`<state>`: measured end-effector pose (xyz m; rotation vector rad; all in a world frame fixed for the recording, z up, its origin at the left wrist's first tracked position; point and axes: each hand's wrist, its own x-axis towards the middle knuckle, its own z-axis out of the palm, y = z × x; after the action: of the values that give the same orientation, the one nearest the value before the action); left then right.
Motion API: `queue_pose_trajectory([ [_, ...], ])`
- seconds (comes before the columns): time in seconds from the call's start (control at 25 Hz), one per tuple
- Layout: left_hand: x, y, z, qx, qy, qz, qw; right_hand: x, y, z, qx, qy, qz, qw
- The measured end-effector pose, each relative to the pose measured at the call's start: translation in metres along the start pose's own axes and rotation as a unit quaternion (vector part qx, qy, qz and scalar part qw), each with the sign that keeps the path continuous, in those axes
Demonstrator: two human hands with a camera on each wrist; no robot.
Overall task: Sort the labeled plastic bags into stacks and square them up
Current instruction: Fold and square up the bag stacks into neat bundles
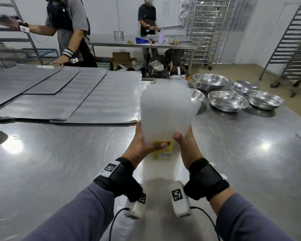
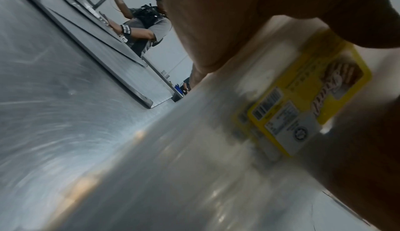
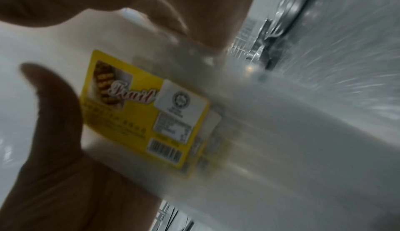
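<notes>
A thick stack of translucent plastic bags [image 1: 165, 108] stands on end at the middle of the steel table [image 1: 59, 162], its top leaning away from me. A yellow label [image 1: 162, 150] shows on the face toward me. My left hand [image 1: 144, 145] grips the stack's left side, thumb across the front above the label. My right hand [image 1: 185, 145] grips the right side, thumb on the front. The left wrist view shows the label [image 2: 303, 98] below my palm [image 2: 216, 29]. In the right wrist view, the label [image 3: 140, 108] lies beside my thumb [image 3: 54, 101]. Both hands' fingers are hidden behind the stack.
Several flat grey sheets [image 1: 76, 94] cover the table's far left. Steel bowls [image 1: 228, 100] sit at the far right. One person [image 1: 68, 32] leans on the sheets; another [image 1: 148, 18] works at a back table. Tall racks [image 1: 294, 40] stand at the right.
</notes>
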<state>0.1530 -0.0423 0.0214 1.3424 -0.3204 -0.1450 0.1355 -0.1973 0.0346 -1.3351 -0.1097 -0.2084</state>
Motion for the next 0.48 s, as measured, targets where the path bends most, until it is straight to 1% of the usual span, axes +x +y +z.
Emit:
queue_pose_trajectory([
  [0.12, 0.0012, -0.0028, 0.0008, -0.007, 0.022, 0.001, 1.000, 0.0022, -0.0009, -0.0002, 0.009, 0.015, 0.017, 1.000],
  [0.24, -0.0003, -0.0081, 0.0012, 0.019, -0.027, -0.008, 0.999, 0.0006, 0.0054, 0.0007, 0.008, 0.017, 0.025, 1.000],
  [0.28, 0.0005, -0.0093, 0.0009, 0.026, -0.032, -0.010, 0.999, 0.0003, 0.0062, 0.0014, 0.006, 0.021, 0.026, 0.999],
  [0.4, 0.0044, -0.0075, -0.0011, 0.014, -0.011, -0.015, 1.000, 0.0009, 0.0044, 0.0021, 0.004, 0.027, 0.031, 0.999],
  [0.48, 0.0049, -0.0072, -0.0010, 0.020, -0.018, -0.017, 0.999, 0.0019, 0.0019, -0.0009, -0.003, 0.026, 0.040, 0.999],
])
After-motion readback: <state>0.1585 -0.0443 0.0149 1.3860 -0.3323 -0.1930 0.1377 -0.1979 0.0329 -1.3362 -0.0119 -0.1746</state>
